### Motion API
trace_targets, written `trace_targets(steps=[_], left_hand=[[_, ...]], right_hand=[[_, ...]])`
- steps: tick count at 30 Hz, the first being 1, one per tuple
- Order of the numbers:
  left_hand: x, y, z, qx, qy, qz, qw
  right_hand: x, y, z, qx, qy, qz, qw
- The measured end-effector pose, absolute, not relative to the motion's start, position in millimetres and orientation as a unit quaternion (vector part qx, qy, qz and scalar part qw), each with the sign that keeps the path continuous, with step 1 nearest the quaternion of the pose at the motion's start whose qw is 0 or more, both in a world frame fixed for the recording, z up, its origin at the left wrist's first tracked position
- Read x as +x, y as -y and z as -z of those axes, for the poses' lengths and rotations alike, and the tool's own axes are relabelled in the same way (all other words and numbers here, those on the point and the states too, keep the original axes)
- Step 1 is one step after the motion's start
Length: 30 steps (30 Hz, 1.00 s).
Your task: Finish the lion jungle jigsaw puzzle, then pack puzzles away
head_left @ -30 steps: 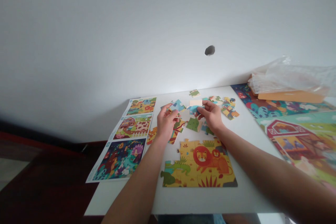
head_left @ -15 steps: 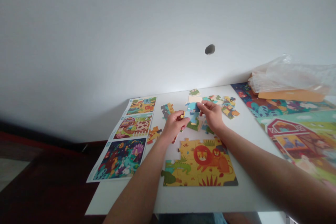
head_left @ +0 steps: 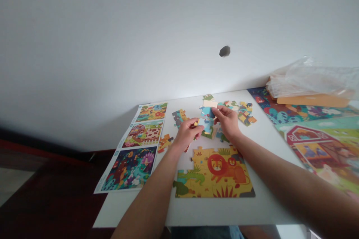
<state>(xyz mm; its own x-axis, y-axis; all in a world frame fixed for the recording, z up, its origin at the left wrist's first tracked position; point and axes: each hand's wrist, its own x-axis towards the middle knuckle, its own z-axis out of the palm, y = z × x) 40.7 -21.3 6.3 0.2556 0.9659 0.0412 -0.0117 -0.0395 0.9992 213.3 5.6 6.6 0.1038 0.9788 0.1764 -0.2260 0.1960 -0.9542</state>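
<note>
Between my hands, above the white table, are joined jigsaw puzzle pieces (head_left: 206,116) with a light blue animal on them. My left hand (head_left: 188,132) pinches their lower left side. The fingers of my right hand (head_left: 227,120) grip the upper right edge. Closer to me lies a partly joined puzzle (head_left: 217,173) with two red-maned lions and a green crocodile on yellow. Loose puzzle pieces lie around my hands: a grey and yellow group (head_left: 178,116), an orange one (head_left: 165,142) and a colourful cluster (head_left: 246,114). A greenish piece under the held ones is partly hidden.
A sheet with three printed pictures (head_left: 141,134) lies along the table's left side. On the right are large finished puzzles (head_left: 322,138). An orange box (head_left: 311,101) with clear plastic wrap (head_left: 314,80) stands behind them. A wall with a dark hole (head_left: 224,51) rises at the back.
Both hands keep hold of the blue puzzle pieces, which are tilted slightly differently and show more of the animal. The whole view has shifted slightly; the loose pieces stay in place.
</note>
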Motion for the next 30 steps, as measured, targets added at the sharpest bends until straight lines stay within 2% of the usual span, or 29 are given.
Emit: trace_targets(steps=[17, 25, 30], left_hand=[[41, 23, -8, 0.554, -0.408, -0.444, 0.573], [39, 14, -7, 0.427, -0.424, -0.589, 0.539], [40, 15, -12, 0.415, -0.398, -0.602, 0.554]], right_hand=[[210, -5, -5, -0.4, 0.462, -0.507, 0.608], [211, -5, -3, -0.385, 0.46, -0.54, 0.59], [211, -3, -5, -0.384, 0.46, -0.546, 0.586]])
